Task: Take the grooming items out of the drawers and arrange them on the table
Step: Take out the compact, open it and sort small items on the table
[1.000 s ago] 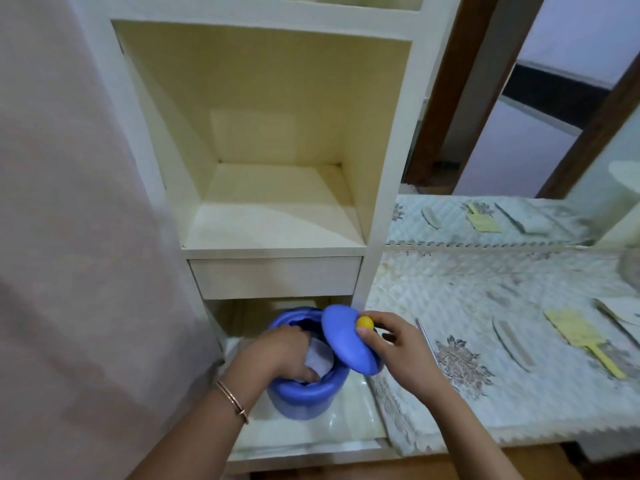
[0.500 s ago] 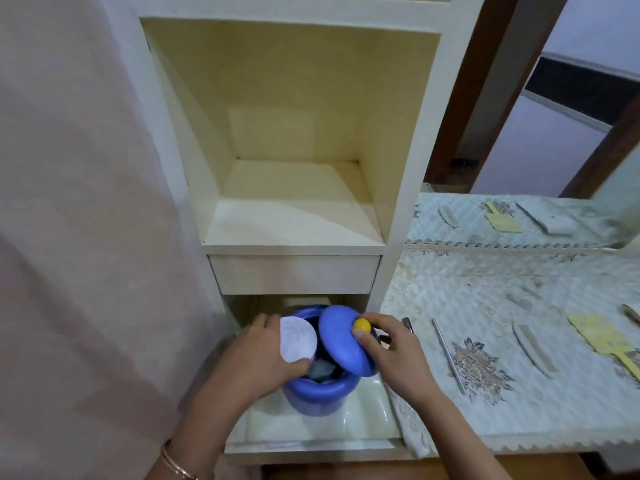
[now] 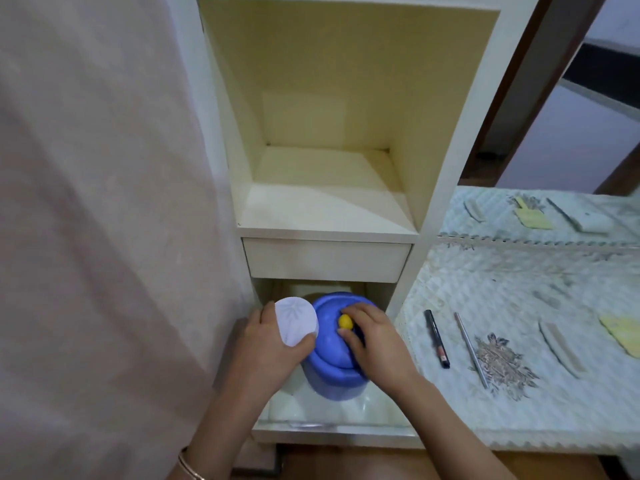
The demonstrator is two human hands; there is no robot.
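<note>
- Left hand (image 3: pixel 268 349): bracelet (image 3: pixel 189 468) at the wrist. The thumb and curled fingers grip a white round case (image 3: pixel 296 321), which is held upright just beside the blue container and above the open drawer.
- Open drawer (image 3: pixel 332 430): the lower one, pulled out beneath a closed drawer front (image 3: pixel 325 260) and an open cabinet niche (image 3: pixel 325 199).
- Blue container (image 3: pixel 334 379): stands inside the open drawer, with the lid (image 3: pixel 329 336) seated on top.
- Right hand (image 3: pixel 375 342): rests on the lid, its fingertips closed narrowly around the yellow knob (image 3: pixel 345 321).
- Table (image 3: pixel 519 415): covered with a quilted cloth. On it, apart from one another, lie a black pencil (image 3: pixel 437 339), a thin metal stick (image 3: pixel 471 350) and a comb (image 3: pixel 561 348).
- Yellow item (image 3: pixel 623 336): at the right edge, cut off by the frame.
</note>
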